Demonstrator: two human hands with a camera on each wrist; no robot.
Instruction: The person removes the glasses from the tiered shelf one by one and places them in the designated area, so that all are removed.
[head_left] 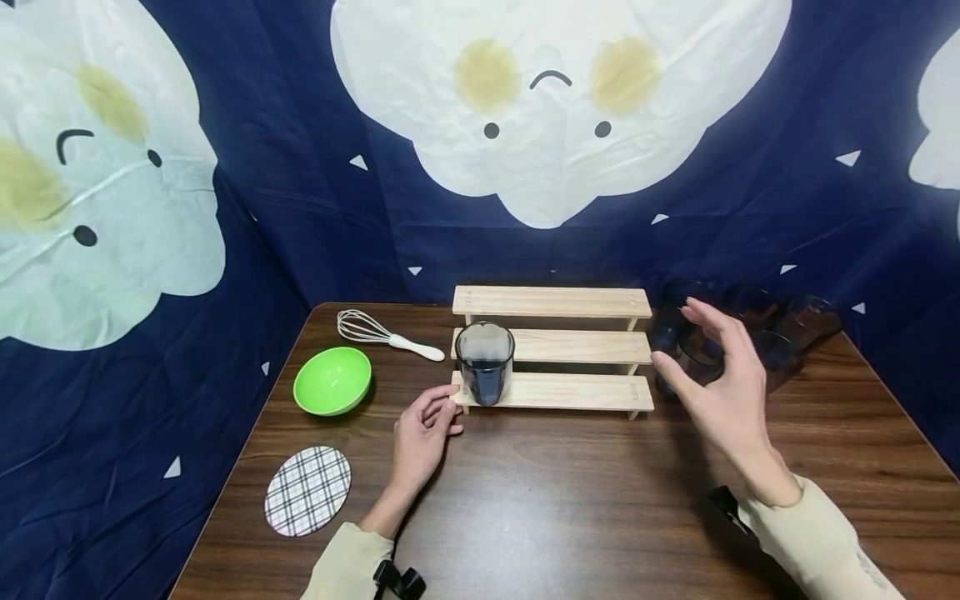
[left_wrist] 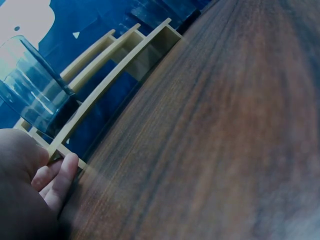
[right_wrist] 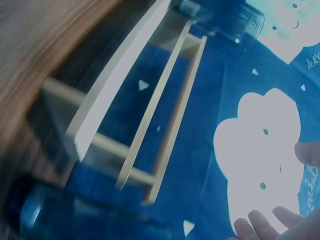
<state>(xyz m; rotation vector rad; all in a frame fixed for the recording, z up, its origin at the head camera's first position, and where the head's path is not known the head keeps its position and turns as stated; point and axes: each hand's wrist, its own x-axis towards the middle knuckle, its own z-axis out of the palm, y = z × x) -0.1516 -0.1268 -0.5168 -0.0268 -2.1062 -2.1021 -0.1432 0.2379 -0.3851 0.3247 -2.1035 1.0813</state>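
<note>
- Right hand (head_left: 722, 385) hovers above the table with fingers spread wide and holding nothing, just in front of a cluster of dark transparent cups (head_left: 742, 337) standing right of the wooden step shelf (head_left: 555, 350).
- Left hand (head_left: 422, 433) rests on the brown wooden table (head_left: 570, 500), fingers loosely bent, fingertips (left_wrist: 62, 177) touching the left end of the shelf's lowest step.
- One dark transparent cup (head_left: 485, 362) stands upright on that lowest step, at its left end, just beyond the left hand.
- Left of the shelf lie a whisk (head_left: 386, 333), a green bowl (head_left: 333, 381) and a plaid oval coaster (head_left: 308, 490).
</note>
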